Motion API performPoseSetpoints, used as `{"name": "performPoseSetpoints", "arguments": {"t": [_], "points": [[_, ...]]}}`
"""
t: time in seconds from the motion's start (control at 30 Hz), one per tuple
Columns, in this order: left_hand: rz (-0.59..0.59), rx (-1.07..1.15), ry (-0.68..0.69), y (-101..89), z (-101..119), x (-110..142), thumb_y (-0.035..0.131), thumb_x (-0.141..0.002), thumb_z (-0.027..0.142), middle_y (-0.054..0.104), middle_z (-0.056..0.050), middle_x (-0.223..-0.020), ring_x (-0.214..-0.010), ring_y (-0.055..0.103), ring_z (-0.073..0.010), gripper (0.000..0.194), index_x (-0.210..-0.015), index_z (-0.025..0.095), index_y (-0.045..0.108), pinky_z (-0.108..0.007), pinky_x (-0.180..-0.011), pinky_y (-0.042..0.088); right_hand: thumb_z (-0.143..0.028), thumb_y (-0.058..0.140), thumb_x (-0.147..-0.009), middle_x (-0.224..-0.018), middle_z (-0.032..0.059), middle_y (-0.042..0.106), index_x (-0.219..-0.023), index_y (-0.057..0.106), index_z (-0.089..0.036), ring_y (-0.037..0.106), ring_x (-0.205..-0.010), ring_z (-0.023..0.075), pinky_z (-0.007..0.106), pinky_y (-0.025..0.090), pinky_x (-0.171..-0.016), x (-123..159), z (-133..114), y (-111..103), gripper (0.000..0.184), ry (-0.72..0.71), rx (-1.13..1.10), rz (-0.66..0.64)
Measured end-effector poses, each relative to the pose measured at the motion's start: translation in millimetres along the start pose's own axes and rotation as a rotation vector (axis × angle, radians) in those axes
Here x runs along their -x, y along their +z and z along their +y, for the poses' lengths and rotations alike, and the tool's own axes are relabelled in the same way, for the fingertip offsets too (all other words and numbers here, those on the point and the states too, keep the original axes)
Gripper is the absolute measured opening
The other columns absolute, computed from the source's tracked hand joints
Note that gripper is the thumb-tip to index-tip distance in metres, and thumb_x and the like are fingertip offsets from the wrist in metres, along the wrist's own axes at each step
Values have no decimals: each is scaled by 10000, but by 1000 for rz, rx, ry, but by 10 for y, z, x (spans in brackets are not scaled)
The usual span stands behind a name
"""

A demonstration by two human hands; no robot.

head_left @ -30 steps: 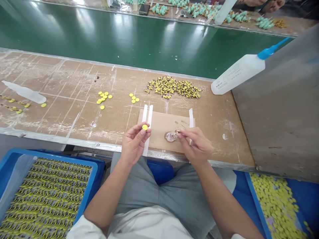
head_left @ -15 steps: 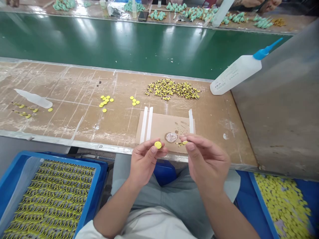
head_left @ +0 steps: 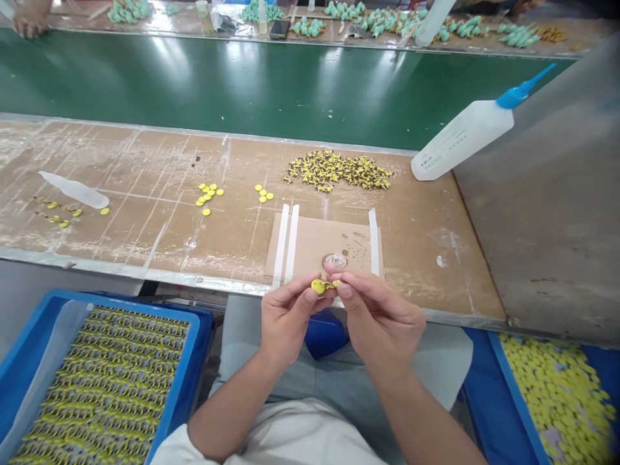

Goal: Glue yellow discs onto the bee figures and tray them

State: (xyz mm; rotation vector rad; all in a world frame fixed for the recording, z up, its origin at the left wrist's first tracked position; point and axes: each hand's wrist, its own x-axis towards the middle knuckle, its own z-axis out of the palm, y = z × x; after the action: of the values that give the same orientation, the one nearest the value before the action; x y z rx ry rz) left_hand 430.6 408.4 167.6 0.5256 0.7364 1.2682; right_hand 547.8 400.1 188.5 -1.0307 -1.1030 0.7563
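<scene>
Between the thumb and fingers of my left hand [head_left: 289,316] is a small yellow disc [head_left: 318,286]. My right hand [head_left: 380,316] pinches a small yellow-and-dark piece [head_left: 334,284], its end meeting the disc's right side. Both hands are close together over the table's front edge. Just beyond them lies a cardboard sheet [head_left: 310,242] with white tape strips and a round whitish blob [head_left: 336,260], partly hidden by my fingers. Farther back is a pile of yellow-and-dark pieces [head_left: 334,171]. Loose yellow discs [head_left: 208,194] lie left of the sheet.
A white bottle with a blue nozzle [head_left: 465,139] leans by the metal panel [head_left: 542,213] at right. A blue tray [head_left: 196,329] of assembled pieces is at lower left; a bin of yellow discs [head_left: 562,394] is at lower right. Another person's hand [head_left: 30,22] rests across the green belt [head_left: 194,84].
My right hand has moved left, bringing its small piece from apart to against the disc. My left hand has shifted slightly right, still holding the disc. The other person's hand shows more at upper left.
</scene>
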Motion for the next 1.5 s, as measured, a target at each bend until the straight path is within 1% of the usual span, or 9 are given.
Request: {"name": "performPoseSetpoints", "arguments": {"t": [0.2, 0.47, 0.63, 0.77, 0.9, 1.0, 1.13, 1.33, 1.5], "points": [[-3, -20, 19, -3, 6, 14, 771, -858, 275, 793, -70, -1044, -908, 771, -211, 173, -1026, 257, 811, -289, -831, 650, -123, 730, -905, -1017, 51, 753, -1025, 780, -273, 738, -955, 262, 421, 667, -838, 7, 7, 7, 198, -22, 32, 2], [3, -31, 32, -26, -26, 3, 781, -847, 284, 789, -65, -1062, -939, 764, -211, 179, -1022, 264, 813, -281, -839, 647, -92, 728, -895, -1021, 50, 751, -1026, 782, -267, 739, -946, 255, 407, 664, -837, 5, 24, 18, 225, -33, 18, 2], [-8, -20, 38, -31, -38, 1, 773, -856, 271, 785, -60, -1081, -961, 759, -203, 181, -1033, 265, 810, -266, -853, 639, -47, 719, -885, -1025, 53, 751, -1027, 782, -250, 737, -942, 233, 374, 658, -849, -6, 23, 18, 255, -52, 24, -2], [10, -26, 39, -26, -35, 2, 776, -852, 274, 788, -64, -1069, -964, 758, -200, 184, -1033, 264, 811, -253, -851, 633, -27, 716, -876, -1013, 43, 753, -1013, 783, -250, 740, -927, 220, 350, 657, -846, -27, -1, 29, 271, -78, 40, -12], [18, -30, 44, -15, -27, 6, 787, -839, 285, 786, -75, -1054, -948, 759, -210, 185, -1020, 256, 815, -275, -842, 641, -25, 714, -873, -1003, 33, 753, -1026, 778, -257, 743, -914, 226, 361, 661, -831, -43, -10, 30, 286, -110, 64, -24], [19, -31, 49, -8, -18, 11, 798, -828, 288, 785, -76, -1049, -944, 758, -207, 188, -1012, 255, 817, -276, -842, 640, -46, 719, -877, -987, 36, 755, -1015, 776, -260, 745, -900, 232, 372, 665, -817, -44, -6, 25, 260, -127, 91, -23], [11, -43, 51, -14, -18, 19, 782, -842, 271, 779, -79, -1058, -971, 751, -216, 193, -1031, 249, 812, -292, -853, 639, -75, 723, -883, -997, 45, 757, -995, 777, -254, 746, -888, 230, 370, 663, -818, -37, -11, 28, 218, -116, 123, -20], [-19, -32, 66, -11, -18, 23, 750, -871, 235, 772, -68, -1065, -977, 746, -198, 191, -1053, 246, 805, -277, -862, 633, -34, 718, -872, -995, 43, 754, -1002, 776, -248, 741, -905, 219, 352, 646, -849, -40, -34, 31, 257, -106, 82, -28], [-22, -54, 82, -19, -11, 22, 758, -861, 221, 767, -54, -1022, -954, 744, -190, 186, -1038, 251, 808, -287, -860, 640, -58, 724, -871, -999, 44, 757, -996, 782, -262, 745, -891, 229, 359, 656, -820, -51, -23, 27, 246, -87, 90, -33]]}}
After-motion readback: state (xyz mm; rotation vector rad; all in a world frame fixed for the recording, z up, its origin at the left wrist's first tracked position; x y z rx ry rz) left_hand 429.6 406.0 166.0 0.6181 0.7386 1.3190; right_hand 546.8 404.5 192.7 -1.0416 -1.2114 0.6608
